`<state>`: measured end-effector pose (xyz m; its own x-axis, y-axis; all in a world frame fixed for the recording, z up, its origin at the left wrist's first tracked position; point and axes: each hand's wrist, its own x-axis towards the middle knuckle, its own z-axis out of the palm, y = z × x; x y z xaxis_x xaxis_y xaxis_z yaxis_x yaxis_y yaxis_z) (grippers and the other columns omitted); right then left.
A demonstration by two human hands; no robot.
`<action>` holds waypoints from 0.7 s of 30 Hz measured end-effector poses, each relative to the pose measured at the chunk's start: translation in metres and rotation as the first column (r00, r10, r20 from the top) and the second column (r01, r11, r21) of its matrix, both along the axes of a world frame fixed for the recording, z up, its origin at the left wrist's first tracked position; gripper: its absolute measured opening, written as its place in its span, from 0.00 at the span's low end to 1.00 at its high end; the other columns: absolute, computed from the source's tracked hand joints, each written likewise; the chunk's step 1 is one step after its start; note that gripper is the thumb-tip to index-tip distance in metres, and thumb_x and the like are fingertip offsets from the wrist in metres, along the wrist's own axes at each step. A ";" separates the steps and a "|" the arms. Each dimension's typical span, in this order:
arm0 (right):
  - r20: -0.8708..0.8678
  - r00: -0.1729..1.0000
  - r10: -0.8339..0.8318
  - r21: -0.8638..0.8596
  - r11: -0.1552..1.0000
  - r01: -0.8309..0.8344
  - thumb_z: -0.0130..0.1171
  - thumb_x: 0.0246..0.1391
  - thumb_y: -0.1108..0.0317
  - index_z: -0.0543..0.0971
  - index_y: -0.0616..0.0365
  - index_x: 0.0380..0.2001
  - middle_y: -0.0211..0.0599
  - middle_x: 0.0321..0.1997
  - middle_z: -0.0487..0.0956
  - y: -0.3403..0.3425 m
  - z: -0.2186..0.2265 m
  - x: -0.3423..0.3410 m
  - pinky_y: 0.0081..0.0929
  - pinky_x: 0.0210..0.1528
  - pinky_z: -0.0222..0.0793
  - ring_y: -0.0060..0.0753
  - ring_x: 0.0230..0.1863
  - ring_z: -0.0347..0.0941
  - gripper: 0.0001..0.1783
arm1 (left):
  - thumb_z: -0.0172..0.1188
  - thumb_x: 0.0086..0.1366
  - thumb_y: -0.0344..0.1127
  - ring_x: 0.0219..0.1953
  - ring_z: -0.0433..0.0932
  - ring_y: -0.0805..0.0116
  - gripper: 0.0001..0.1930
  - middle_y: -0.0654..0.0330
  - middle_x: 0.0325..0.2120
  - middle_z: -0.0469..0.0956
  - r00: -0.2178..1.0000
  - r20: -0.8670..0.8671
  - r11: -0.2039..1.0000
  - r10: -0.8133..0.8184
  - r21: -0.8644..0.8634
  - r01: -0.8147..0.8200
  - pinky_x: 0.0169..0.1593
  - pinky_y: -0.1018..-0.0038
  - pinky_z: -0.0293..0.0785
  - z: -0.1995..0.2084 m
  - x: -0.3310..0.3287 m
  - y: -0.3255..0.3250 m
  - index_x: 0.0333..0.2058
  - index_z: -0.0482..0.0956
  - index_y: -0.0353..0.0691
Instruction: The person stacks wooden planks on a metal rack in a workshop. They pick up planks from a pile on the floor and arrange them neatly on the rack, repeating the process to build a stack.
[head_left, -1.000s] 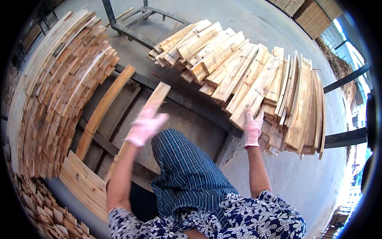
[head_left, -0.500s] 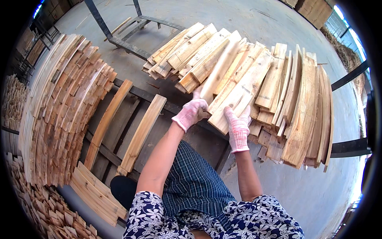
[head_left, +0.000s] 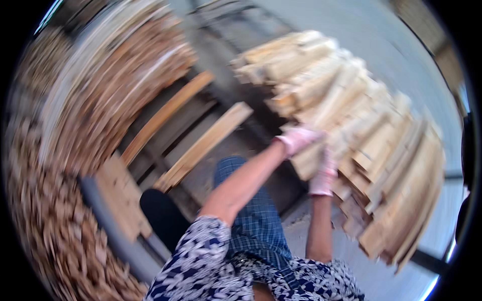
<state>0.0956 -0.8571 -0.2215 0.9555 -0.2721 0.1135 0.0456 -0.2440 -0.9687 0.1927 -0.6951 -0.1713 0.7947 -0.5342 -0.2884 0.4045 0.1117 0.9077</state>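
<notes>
My left hand (head_left: 301, 139), in a pinkish-white knit glove, is closed at the near end of a pale wooden plank (head_left: 306, 163) on the right-hand pile. Against that plank's right side is my right hand (head_left: 324, 175), gloved alike, its fingers wrapped at the edge. Motion blur smears the fingertips of both. The plank lies among many others in a loose pile of planks (head_left: 386, 160), their near ends pointing toward me.
A tall, neat stack of planks (head_left: 115, 85) stands at left. Two single planks, an orange-brown one (head_left: 168, 115) and a paler one (head_left: 206, 145), lie across a dark metal frame. Short boards (head_left: 120, 195) rest beside a dark rounded object (head_left: 163, 213). Heaped wood pieces (head_left: 65, 236) fill the lower left.
The whole view has turned and blurred, with the stacks shifting right. My hands have come closer together at the plank's near end, and the plank that was tilted up no longer stands out.
</notes>
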 end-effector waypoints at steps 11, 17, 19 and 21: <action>-0.417 0.847 0.330 0.672 0.740 0.043 0.44 0.71 0.37 0.57 0.55 0.75 0.50 0.72 0.65 0.020 0.105 -0.070 0.41 0.69 0.71 0.48 0.67 0.70 0.42 | 0.68 0.61 0.65 0.56 0.77 0.55 0.49 0.47 0.61 0.72 0.970 -0.123 0.971 -0.208 0.092 0.220 0.58 0.62 0.75 0.012 -0.150 0.076 0.68 0.60 0.36; -0.294 0.884 0.364 0.690 0.721 -0.067 0.46 0.70 0.37 0.58 0.59 0.75 0.53 0.71 0.68 0.040 0.087 -0.030 0.44 0.69 0.69 0.49 0.67 0.69 0.43 | 0.74 0.56 0.66 0.64 0.70 0.60 0.56 0.50 0.58 0.73 0.977 -0.098 0.978 0.188 -0.074 -0.195 0.66 0.67 0.65 0.027 -0.140 0.067 0.71 0.56 0.40; -0.278 0.866 0.415 0.681 0.721 -0.127 0.46 0.70 0.37 0.58 0.60 0.74 0.54 0.71 0.67 0.076 0.105 -0.028 0.45 0.68 0.70 0.49 0.67 0.69 0.44 | 0.76 0.54 0.64 0.55 0.77 0.59 0.57 0.53 0.50 0.78 0.971 -0.124 0.978 0.206 0.055 -0.200 0.60 0.64 0.73 0.045 -0.142 0.098 0.71 0.54 0.42; -0.213 0.850 0.482 0.695 0.686 -0.216 0.47 0.69 0.36 0.57 0.61 0.74 0.56 0.71 0.64 0.106 0.115 -0.016 0.45 0.68 0.70 0.49 0.68 0.68 0.45 | 0.76 0.55 0.63 0.55 0.78 0.61 0.57 0.54 0.49 0.79 0.908 -0.028 0.893 0.417 -0.172 -0.415 0.62 0.65 0.73 0.057 -0.157 0.121 0.72 0.53 0.43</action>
